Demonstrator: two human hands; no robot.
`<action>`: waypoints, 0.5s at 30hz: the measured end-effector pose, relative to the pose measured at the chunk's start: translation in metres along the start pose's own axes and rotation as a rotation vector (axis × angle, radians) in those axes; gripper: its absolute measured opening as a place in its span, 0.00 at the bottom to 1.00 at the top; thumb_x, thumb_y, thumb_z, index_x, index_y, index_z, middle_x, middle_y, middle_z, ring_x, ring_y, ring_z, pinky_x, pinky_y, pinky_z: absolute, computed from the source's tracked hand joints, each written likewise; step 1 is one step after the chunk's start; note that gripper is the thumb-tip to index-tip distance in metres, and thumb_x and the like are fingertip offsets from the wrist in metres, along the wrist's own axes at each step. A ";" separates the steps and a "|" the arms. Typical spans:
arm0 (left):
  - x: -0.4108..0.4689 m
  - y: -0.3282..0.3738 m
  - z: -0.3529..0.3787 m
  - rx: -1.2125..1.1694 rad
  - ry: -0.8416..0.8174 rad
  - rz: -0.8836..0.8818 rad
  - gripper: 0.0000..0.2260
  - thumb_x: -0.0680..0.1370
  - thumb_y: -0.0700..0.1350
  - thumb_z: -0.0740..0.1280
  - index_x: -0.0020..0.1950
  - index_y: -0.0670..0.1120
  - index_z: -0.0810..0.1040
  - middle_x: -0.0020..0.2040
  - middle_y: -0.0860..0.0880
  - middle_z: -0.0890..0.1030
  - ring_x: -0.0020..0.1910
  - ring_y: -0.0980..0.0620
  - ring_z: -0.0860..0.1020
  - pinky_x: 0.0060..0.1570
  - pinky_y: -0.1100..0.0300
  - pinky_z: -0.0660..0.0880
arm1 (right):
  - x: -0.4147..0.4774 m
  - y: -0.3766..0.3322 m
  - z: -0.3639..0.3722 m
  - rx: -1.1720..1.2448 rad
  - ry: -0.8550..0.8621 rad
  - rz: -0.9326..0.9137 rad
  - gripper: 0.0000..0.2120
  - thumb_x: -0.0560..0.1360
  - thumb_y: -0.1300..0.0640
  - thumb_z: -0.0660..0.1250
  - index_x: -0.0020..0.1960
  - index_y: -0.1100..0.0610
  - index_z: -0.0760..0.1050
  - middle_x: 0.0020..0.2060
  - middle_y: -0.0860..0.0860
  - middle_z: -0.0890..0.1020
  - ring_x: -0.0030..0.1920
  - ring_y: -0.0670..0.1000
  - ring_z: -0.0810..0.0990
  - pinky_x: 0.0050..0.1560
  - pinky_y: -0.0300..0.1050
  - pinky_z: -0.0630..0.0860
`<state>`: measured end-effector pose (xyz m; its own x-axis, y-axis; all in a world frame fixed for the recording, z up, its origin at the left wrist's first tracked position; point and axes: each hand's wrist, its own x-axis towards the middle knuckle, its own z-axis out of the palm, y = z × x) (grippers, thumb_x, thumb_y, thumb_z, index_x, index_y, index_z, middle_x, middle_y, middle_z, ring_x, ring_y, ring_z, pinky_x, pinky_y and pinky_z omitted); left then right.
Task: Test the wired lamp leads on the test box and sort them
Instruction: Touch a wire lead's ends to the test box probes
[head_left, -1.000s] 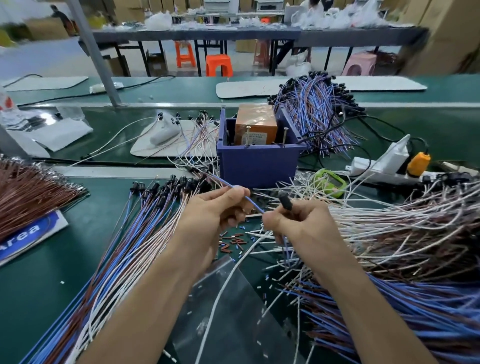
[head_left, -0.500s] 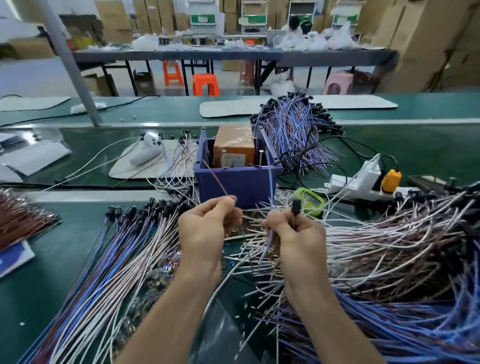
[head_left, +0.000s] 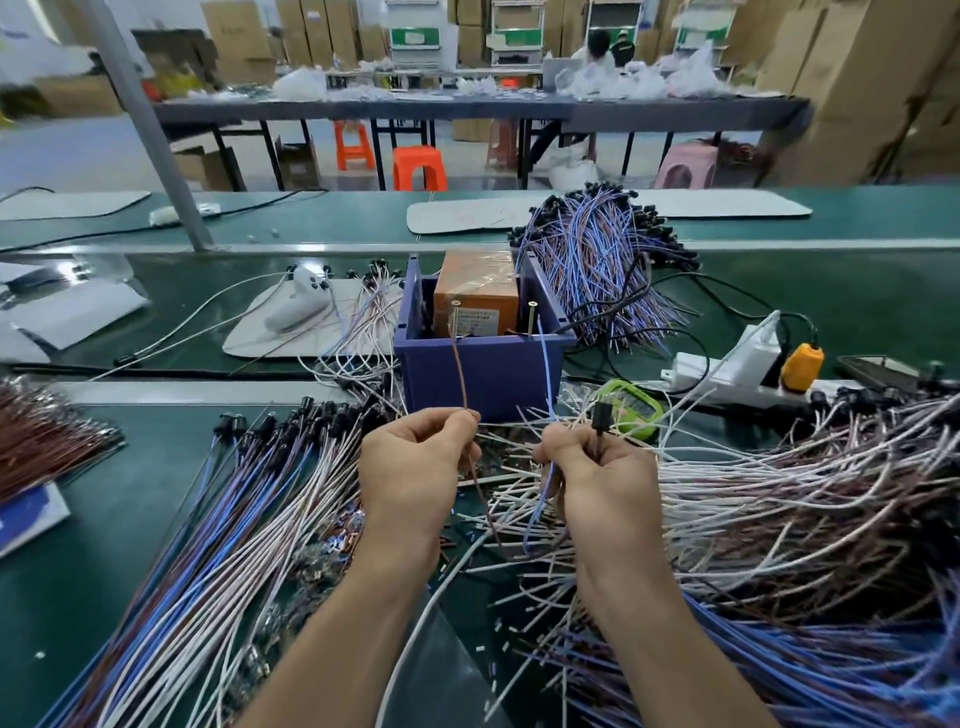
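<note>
The blue test box (head_left: 483, 374) stands mid-table with an orange unit (head_left: 478, 288) inside and two upright screws at its front rim. My left hand (head_left: 415, 467) pinches a brown lead (head_left: 460, 374) whose tip reaches up to the left screw (head_left: 455, 312). My right hand (head_left: 597, 467) grips the blue lead (head_left: 545, 364), its tip rising toward the right screw (head_left: 531, 314), and holds the black lamp holder (head_left: 601, 415) of the same lamp.
Sorted leads with black holders (head_left: 234, 493) fan out at the left. A big tangle of white, brown and blue leads (head_left: 779, 519) fills the right. Another bundle (head_left: 597, 260) lies behind the box. A white power strip (head_left: 727, 369) and a green meter (head_left: 631, 408) sit at the right.
Both hands have raised the two lead ends from near the table up toward the screws on the test box. The view has tilted upward.
</note>
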<state>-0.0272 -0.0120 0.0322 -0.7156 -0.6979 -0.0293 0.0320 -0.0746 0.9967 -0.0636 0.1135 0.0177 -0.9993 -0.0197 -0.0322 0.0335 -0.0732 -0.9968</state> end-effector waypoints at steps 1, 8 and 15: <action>0.000 0.000 0.000 0.002 -0.006 -0.005 0.09 0.76 0.40 0.74 0.38 0.50 0.88 0.30 0.47 0.83 0.28 0.54 0.78 0.33 0.62 0.76 | 0.000 0.000 0.000 -0.001 0.000 0.009 0.16 0.79 0.54 0.72 0.32 0.51 0.82 0.26 0.45 0.79 0.29 0.43 0.76 0.42 0.46 0.72; 0.002 -0.005 0.000 -0.005 -0.020 0.007 0.08 0.76 0.41 0.74 0.39 0.51 0.88 0.30 0.47 0.83 0.29 0.54 0.78 0.32 0.64 0.76 | -0.002 -0.002 -0.001 -0.031 -0.029 0.028 0.16 0.79 0.52 0.71 0.32 0.50 0.82 0.23 0.44 0.75 0.24 0.42 0.70 0.36 0.47 0.68; 0.006 -0.007 0.001 -0.021 -0.024 -0.002 0.09 0.76 0.40 0.74 0.38 0.50 0.88 0.29 0.48 0.82 0.27 0.54 0.76 0.31 0.65 0.75 | -0.005 -0.005 -0.002 -0.049 -0.056 0.011 0.15 0.79 0.53 0.71 0.33 0.51 0.82 0.25 0.47 0.76 0.29 0.48 0.73 0.38 0.51 0.71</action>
<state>-0.0326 -0.0153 0.0252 -0.7324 -0.6802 -0.0289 0.0451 -0.0909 0.9948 -0.0592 0.1161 0.0224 -0.9963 -0.0757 -0.0408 0.0426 -0.0233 -0.9988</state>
